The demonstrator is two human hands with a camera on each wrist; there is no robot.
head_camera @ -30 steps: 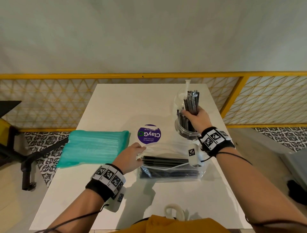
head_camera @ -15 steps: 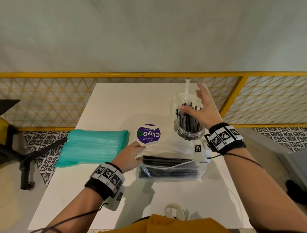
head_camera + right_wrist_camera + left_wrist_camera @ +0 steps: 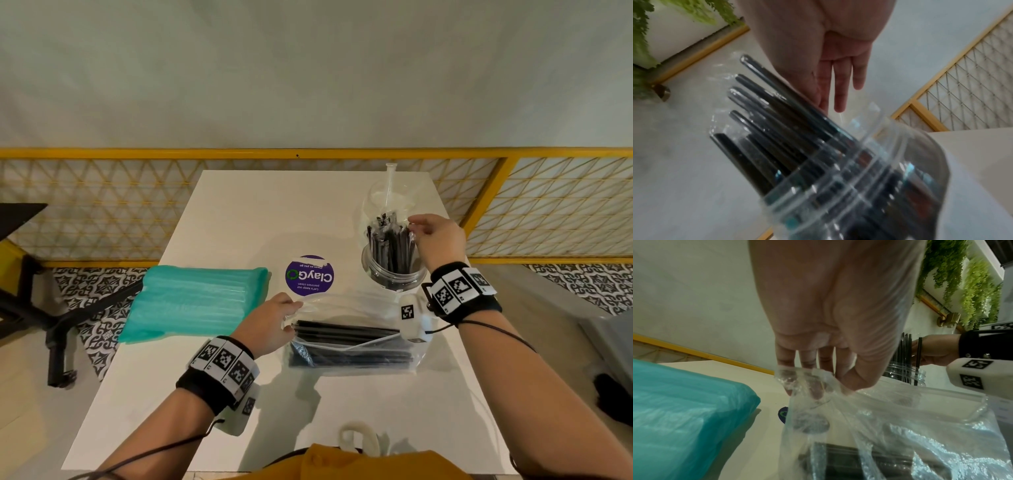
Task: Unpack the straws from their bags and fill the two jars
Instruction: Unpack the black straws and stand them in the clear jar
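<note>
One jar [image 3: 394,270] near the table's [image 3: 239,219] right edge already stands packed with black straws [image 3: 390,243], the right hand [image 3: 440,240] loose-fingered beside their tops, while the left hand [image 3: 270,323] pinches the clear bag [image 3: 356,346] with more straws inside, and the teal bag [image 3: 195,303] looks unopened.

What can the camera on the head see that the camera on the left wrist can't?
Only the head view shows the whole white table, the second clear jar at the back with one pale straw in it, and the left hand from above.

Only the left wrist view shows, close up, the fingertips pinching the clear bag at its open edge, and green hanging plants.

Both show the teal pack, the purple sticker, the jar of black straws and the right hand beside it.
</note>
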